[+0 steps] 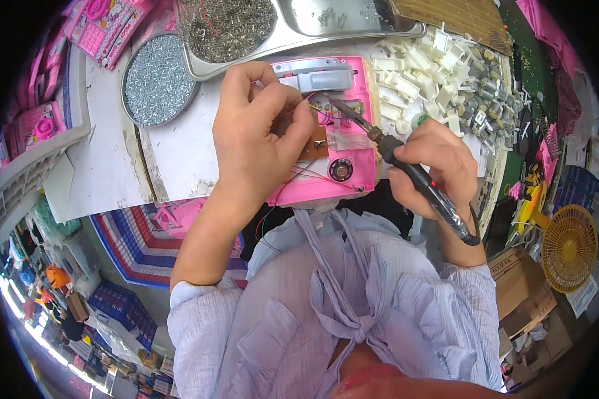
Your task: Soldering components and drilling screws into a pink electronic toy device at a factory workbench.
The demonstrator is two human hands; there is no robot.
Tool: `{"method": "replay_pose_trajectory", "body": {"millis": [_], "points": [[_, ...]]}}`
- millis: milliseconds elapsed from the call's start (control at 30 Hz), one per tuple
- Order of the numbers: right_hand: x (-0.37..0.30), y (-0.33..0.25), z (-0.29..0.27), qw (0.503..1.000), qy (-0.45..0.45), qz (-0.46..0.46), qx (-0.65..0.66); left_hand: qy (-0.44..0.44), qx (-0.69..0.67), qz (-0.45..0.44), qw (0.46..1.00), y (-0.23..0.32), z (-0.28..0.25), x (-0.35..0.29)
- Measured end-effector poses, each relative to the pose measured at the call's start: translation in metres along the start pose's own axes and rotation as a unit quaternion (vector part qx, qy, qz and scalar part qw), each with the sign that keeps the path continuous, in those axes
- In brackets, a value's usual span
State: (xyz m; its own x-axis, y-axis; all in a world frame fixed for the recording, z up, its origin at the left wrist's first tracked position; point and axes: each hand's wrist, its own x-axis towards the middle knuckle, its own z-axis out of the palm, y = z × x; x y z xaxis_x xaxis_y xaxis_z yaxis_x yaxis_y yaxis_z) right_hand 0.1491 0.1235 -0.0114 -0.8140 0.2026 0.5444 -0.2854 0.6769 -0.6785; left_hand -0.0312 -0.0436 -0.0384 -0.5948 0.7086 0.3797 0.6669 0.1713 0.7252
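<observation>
My right hand (439, 166) is closed round the dark handle of a soldering iron (416, 176). Its metal tip slants up and left into a pink plastic toy housing (356, 169) lying on the table. Inside the housing are a brown circuit board (316, 147), a round black speaker (341, 169), thin coloured wires and a grey plastic part (325, 80). My left hand (256, 126) arches over the housing's left side, fingertips pinched together close to the iron's tip. A thin red wire shows beside those fingertips, but what they grip is hidden.
A round tray of small silvery screws (160, 80) stands left of the housing. Behind it, a metal tray (289, 46) holds springs. White plastic parts (426, 73) and small motors (489, 100) pile up at the right. A yellow fan (569, 248) stands beyond the table's right edge.
</observation>
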Motion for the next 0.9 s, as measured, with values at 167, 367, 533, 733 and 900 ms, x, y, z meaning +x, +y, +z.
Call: {"method": "replay_pose_trajectory", "body": {"millis": [167,367,533,733,900], "points": [[0.0022,0.0007,0.0043,1.0,0.001,-0.004,-0.006,-0.001,0.005,0.005,1.0,0.0002,0.0,0.0008],[0.0028,0.0043,0.0074,1.0,-0.004,-0.009,-0.014,0.001,-0.001,-0.008,1.0,0.0014,0.0003,0.0006],[0.0025,0.0066,0.0078,0.998,-0.014,-0.036,-0.044,0.009,0.002,-0.005,1.0,0.0011,0.001,0.0002],[0.0044,0.0072,0.0004,0.993,-0.057,-0.071,-0.08,0.004,-0.006,-0.029,1.0,0.0048,0.0019,-0.0012],[0.0018,0.0045,-0.0009,0.998,-0.035,-0.036,-0.048,0.011,0.004,-0.017,1.0,0.0038,0.0036,-0.0013]]}}
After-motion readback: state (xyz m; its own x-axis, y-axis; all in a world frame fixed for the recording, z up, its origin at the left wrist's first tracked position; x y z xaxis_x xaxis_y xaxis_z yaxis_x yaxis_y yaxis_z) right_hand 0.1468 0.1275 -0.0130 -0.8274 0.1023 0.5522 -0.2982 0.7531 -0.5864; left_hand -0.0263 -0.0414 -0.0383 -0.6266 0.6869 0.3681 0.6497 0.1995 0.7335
